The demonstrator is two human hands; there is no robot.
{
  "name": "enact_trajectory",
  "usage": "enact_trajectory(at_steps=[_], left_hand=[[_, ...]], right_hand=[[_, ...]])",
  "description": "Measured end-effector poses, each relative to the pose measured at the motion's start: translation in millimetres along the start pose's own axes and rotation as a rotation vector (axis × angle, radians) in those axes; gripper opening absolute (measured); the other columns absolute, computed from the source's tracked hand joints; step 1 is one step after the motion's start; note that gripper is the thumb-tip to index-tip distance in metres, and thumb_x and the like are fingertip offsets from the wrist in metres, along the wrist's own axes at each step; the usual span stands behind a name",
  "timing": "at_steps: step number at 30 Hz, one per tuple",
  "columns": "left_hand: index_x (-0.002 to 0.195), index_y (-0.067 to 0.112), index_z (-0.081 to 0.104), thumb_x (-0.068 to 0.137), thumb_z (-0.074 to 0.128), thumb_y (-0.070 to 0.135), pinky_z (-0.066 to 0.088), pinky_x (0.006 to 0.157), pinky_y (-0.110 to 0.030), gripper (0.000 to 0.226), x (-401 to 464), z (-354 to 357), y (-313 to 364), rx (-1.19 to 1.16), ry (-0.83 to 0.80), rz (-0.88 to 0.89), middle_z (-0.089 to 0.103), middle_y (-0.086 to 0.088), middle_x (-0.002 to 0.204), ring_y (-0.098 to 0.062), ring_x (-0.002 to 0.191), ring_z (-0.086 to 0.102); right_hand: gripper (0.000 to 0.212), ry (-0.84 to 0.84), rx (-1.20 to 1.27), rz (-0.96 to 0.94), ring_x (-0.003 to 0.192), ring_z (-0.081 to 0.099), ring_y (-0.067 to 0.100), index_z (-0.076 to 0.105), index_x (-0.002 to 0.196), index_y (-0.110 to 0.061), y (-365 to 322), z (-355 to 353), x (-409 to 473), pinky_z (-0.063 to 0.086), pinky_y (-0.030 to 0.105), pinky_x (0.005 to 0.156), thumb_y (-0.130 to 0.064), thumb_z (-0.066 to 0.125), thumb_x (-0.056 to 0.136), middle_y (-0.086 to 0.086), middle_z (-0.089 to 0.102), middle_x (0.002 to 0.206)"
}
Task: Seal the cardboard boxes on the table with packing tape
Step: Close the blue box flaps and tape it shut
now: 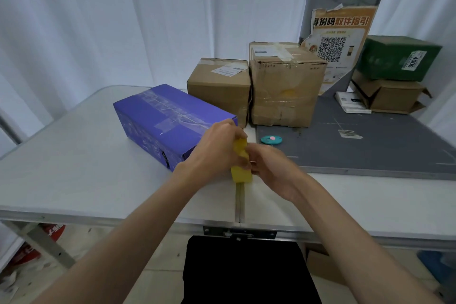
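Taped purple box [170, 118], brown boxes [256, 86] shut.

A parcel pickup point is suggested: taped, labelled cartons [286, 84] are stacked at one o'clock beside a QR-code pickup poster [341, 42].

White curtains [148, 20] hang behind a pale folding table [74, 168] — a grey mat [370, 145] covers its right side. A torn poster [340, 42] with a QR code stands at the back — tiled floor [158, 279] below.
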State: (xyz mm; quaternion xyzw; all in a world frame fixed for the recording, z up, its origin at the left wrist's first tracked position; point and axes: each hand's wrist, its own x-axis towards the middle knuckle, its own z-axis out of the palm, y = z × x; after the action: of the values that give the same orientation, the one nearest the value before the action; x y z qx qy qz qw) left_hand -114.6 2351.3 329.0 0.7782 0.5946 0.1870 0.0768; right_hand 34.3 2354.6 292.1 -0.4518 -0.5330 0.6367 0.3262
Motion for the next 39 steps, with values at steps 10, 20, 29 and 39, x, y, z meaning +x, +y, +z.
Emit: enact_trajectory(at_steps=[10, 20, 29, 39], left_hand=[[0.082, 0.027, 0.081, 0.082, 0.081, 0.022, 0.038, 0.058, -0.007, 0.005, 24.3, -22.6, -4.7, -0.149, 0.098, -0.031, 0.060, 0.025, 0.066, 0.001, 0.074, 0.061], [0.085, 0.014, 0.078, 0.089, 0.074, 0.016, 0.058, 0.077, -0.027, 0.007, 28.8, -24.3, 1.1, -0.148, 0.007, -0.066, 0.065, 0.011, 0.076, -0.012, 0.083, 0.066], [0.094, 0.000, 0.075, 0.095, 0.061, 0.004, 0.059, 0.083, -0.039, 0.014, 33.6, -35.1, 9.2, -0.119, -0.157, -0.094, 0.072, -0.008, 0.095, -0.022, 0.092, 0.068], [0.102, -0.002, 0.065, 0.099, 0.052, 0.011, 0.049, 0.072, -0.031, 0.019, 26.2, -25.3, 11.3, -0.111, -0.153, -0.067, 0.062, -0.010, 0.094, -0.020, 0.082, 0.054]], right_hand=[[0.029, 0.102, -0.196, -0.126, 0.110, 0.068, 0.022, 0.060, 0.126, -0.030, -3.4, 7.9, -4.9, 0.053, 0.047, 0.100, -0.031, 0.036, 0.110, 0.001, 0.073, 0.115], [0.020, 0.129, -0.339, -0.242, 0.083, 0.074, 0.009, 0.054, 0.111, -0.037, 2.3, 7.4, -6.3, 0.051, 0.009, 0.060, -0.028, 0.035, 0.110, -0.001, 0.069, 0.114], [0.022, 0.246, -0.631, -0.355, 0.066, 0.055, -0.025, 0.055, 0.121, -0.013, 3.2, 10.1, -7.7, 0.040, 0.000, 0.057, -0.020, 0.038, 0.109, -0.004, 0.056, 0.101], [0.024, 0.278, -0.642, -0.345, 0.064, 0.063, -0.006, 0.054, 0.124, -0.016, 2.7, 10.8, -9.4, 0.045, 0.003, 0.058, -0.023, 0.036, 0.110, 0.000, 0.061, 0.110]])
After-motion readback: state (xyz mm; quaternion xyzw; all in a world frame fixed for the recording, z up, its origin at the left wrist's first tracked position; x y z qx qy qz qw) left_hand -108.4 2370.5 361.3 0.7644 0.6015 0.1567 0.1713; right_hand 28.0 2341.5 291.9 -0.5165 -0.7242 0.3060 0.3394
